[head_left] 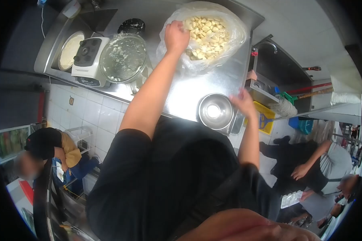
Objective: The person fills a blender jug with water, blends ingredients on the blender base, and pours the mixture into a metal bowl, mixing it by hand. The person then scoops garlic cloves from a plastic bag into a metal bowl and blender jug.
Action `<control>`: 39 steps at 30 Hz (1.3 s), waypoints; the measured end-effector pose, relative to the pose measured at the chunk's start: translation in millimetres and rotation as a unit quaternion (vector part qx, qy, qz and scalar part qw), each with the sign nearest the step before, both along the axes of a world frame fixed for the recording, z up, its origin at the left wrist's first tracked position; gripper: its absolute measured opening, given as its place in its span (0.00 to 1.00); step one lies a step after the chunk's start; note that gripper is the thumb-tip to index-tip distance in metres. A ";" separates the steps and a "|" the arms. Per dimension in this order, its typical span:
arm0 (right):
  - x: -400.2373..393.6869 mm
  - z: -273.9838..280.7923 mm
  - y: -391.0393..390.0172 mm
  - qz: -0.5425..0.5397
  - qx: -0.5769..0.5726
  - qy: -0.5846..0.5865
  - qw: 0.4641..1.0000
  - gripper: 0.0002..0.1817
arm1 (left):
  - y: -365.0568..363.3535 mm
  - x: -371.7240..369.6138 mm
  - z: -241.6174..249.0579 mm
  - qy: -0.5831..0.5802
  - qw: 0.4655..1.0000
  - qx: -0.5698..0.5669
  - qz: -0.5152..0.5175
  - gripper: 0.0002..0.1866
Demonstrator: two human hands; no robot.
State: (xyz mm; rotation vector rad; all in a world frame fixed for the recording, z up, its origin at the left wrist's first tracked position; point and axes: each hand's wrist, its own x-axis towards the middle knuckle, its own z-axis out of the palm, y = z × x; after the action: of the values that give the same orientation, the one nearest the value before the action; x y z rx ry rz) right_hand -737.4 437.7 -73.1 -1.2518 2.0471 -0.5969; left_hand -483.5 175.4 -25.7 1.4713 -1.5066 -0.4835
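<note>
A clear plastic bag (237, 30) full of pale, peeled garlic-like cloves (207, 36) lies open on the steel counter (181, 94). My left hand (177, 37) is closed on the left edge of the bag's opening, beside the cloves. Near the counter's front edge stands a round steel bowl (216, 111) with a shiny, bare inside. My right hand (242, 102) is just right of the bowl's rim, slightly blurred, with its fingers apart and nothing in them.
Left of the bag are a blender jar (123, 58) with pale residue, its white base (88, 60) and a black lid (131, 26). A sink (275, 60) is at the right. People stand at lower left (48, 150) and lower right (309, 164).
</note>
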 end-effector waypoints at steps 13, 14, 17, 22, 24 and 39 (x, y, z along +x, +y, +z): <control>73.0 70.5 2.1 -0.207 -0.090 -0.460 0.859 0.28 | -4.7 2.7 -6.5 0.035 0.998 -0.005 0.058 0.11; 70.2 93.6 -21.3 -0.175 -0.134 -0.420 0.881 0.31 | -3.9 -1.8 -7.0 0.041 0.994 -0.026 0.093 0.12; 79.2 137.3 -99.6 -0.077 -0.329 -0.100 0.936 0.37 | -5.9 -8.8 -10.3 0.091 0.994 -0.035 0.045 0.14; 96.6 122.0 -180.6 0.034 -0.444 0.198 0.874 0.37 | -29.2 -20.7 11.6 0.101 0.994 -0.015 -0.031 0.16; 99.6 114.5 -198.7 0.019 -0.389 0.258 0.884 0.39 | -27.8 -17.1 14.6 0.131 0.990 0.008 -0.048 0.16; 125.4 102.3 -221.8 0.009 -0.218 0.044 0.975 0.40 | -3.4 -45.6 -17.8 0.194 0.981 0.017 0.010 0.32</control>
State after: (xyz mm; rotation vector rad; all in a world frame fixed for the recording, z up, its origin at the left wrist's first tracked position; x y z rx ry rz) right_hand -612.0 215.8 29.2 -1.5648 2.0376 -1.0414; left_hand -529.1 172.0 -43.5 1.3259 -1.1781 -0.7402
